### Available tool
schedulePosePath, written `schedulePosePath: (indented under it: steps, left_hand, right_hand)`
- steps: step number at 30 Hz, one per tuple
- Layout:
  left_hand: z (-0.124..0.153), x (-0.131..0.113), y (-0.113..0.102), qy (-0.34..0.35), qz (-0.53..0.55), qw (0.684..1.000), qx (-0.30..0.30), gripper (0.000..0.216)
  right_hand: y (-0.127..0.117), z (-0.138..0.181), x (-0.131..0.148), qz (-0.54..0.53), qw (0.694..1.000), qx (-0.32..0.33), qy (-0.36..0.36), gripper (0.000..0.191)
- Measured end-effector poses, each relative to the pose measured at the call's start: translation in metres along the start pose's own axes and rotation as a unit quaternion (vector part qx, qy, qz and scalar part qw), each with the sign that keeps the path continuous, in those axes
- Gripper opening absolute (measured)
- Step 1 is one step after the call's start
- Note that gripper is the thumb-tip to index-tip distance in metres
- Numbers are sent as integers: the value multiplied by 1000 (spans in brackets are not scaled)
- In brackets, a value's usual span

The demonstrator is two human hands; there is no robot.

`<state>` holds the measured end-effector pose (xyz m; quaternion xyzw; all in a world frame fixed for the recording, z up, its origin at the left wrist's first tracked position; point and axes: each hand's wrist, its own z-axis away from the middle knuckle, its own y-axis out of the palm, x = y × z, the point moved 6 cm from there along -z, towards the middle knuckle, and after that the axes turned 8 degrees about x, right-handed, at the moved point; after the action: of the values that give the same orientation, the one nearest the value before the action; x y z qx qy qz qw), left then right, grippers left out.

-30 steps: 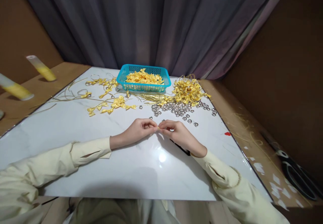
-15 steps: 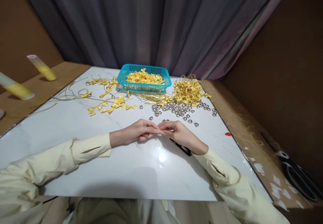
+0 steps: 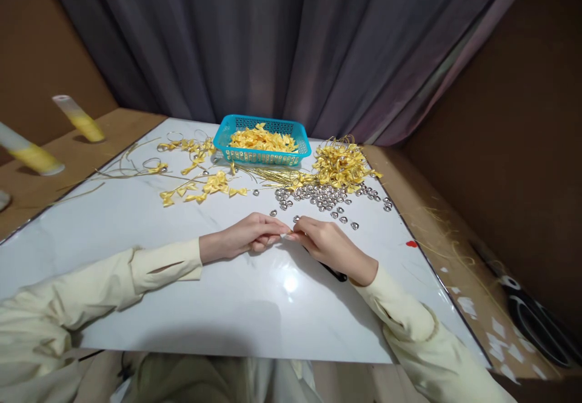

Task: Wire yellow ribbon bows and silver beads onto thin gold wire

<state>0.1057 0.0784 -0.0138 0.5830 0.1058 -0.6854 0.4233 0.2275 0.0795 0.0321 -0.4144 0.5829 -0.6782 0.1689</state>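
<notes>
Closing in since half a second ago, the right hand (image 3: 330, 244) has rolled knuckles-up and met the left hand (image 3: 245, 238) tip to tip. The thin strand that stuck out between them then is now almost hidden.

Both hands pinch thumb against forefinger on one small yellowish piece (image 3: 287, 236) (too small to say what it is). It sits between the fingertips, just above the white table (image 3: 227, 306), near the table's middle. The left hand's other fingers are curled under, and the heel of each hand rests on the tabletop.

Under the right wrist, at about 5 o'clock from the pinch, a black tool (image 3: 335, 274) lies on the table, mostly covered. At 12 to 1 o'clock, close by, silver charms (image 3: 321, 196) lie scattered — a few strays reach almost to the fingers. Beyond them, at 1 o'clock, is a heap of yellow bows (image 3: 339, 163) with gold loops. At 12 o'clock stands a blue basket (image 3: 261, 158) that holds more of them, and gold cords (image 3: 273, 176) lie just in front of it. Loose bows (image 3: 204, 186) trail off at 10 to 11 o'clock. Off the table, well apart, a yellow-and-white tube (image 3: 78, 118) lies at 10 o'clock and scissors (image 3: 534, 315) at 4 o'clock.
</notes>
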Motion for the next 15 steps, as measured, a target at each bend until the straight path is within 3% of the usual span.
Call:
schedulePosePath:
  steps: [9,13,15]
  left_hand:
    - [0,2,-3,-11,15,1000,8,29]
    - [1,0,-2,-10,22,1000,5,31]
    - [0,1,0,-10,27,1000,13,29]
  right_hand:
    - [-6,-1,-9,-32,999,0,10,19]
    - [-3,-2,-9,-66,997,9,39,33]
    - [1,-3,-7,-94,995,18,30,30]
